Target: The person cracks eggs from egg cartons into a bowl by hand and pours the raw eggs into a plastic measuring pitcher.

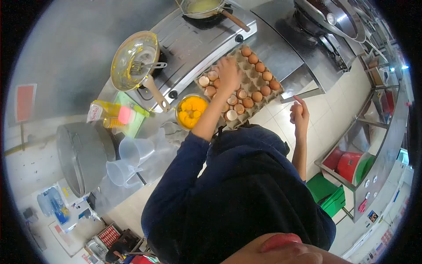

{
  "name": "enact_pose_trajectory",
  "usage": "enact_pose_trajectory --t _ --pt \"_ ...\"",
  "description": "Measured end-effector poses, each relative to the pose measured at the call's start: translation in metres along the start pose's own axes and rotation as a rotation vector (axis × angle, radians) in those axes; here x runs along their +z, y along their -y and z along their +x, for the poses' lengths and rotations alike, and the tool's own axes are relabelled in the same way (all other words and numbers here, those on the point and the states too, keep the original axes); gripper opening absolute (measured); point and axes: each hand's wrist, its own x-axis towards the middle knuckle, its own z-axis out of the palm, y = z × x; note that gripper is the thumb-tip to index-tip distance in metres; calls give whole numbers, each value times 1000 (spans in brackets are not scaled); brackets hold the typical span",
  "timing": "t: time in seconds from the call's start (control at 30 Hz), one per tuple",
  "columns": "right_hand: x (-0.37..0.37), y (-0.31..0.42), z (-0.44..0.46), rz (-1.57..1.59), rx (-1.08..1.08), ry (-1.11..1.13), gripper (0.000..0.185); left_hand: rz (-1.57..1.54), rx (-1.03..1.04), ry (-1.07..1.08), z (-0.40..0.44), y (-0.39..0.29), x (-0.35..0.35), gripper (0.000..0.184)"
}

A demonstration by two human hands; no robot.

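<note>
My left hand (pixel 229 74) is over the left part of a cardboard egg tray (pixel 251 81), its fingers pointing down and smeared, so I cannot make out what they touch. Brown eggs (pixel 257 97) stand along the tray's far and right sides. Empty, cracked shells (pixel 231 115) lie in cups near its left and front edges. Close to my left forearm is a bowl of several yolks (pixel 191 110). Off the tray's right side hangs my right hand (pixel 300 113), index finger stretched out and the others loosely curled, with nothing visible in it.
A two-burner stove (pixel 193 57) carries a pan with a whisk (pixel 137 66) and a second pan (pixel 203 6). Left of the bowl are a green board (pixel 137 125), an oil bottle (pixel 100 111), clear jugs (pixel 136 150) and a big grey pot (pixel 79 154). A metal shelf (pixel 373 121) stands right.
</note>
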Motion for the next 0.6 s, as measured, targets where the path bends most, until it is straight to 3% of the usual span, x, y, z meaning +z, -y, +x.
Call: enact_pose_trajectory --t 0.03,0.07,0.1,0.27,0.4,0.47,0.5,0.53,0.57,0.6 --pt "7 -5 -6 42 38 -57 34 12 126 45 -16 -4 -14 60" --pt "13 -10 -10 82 79 -109 33 12 106 158 -36 -12 -24 56" --pt "-60 16 12 -37 61 -134 33 -135 75 259 -44 -87 26 51" --pt "-34 3 40 40 65 -63 29 229 181 133 -82 -75 79 56" --pt "-10 32 51 79 43 90 32 171 78 171 -82 -89 52 55" --pt "9 17 63 172 28 156 33 -244 -13 156 -81 -87 21 46" --pt "16 12 65 269 10 202 35 -245 -21 152 -81 -82 12 46" --pt "22 19 62 212 -25 350 35 -738 -155 200 -81 -74 4 41" --pt "35 22 57 210 -23 359 35 -1233 -289 236 -80 -66 -3 37" --pt "53 26 49 -9 -148 346 37 -1421 -356 261 -80 -52 -4 33"
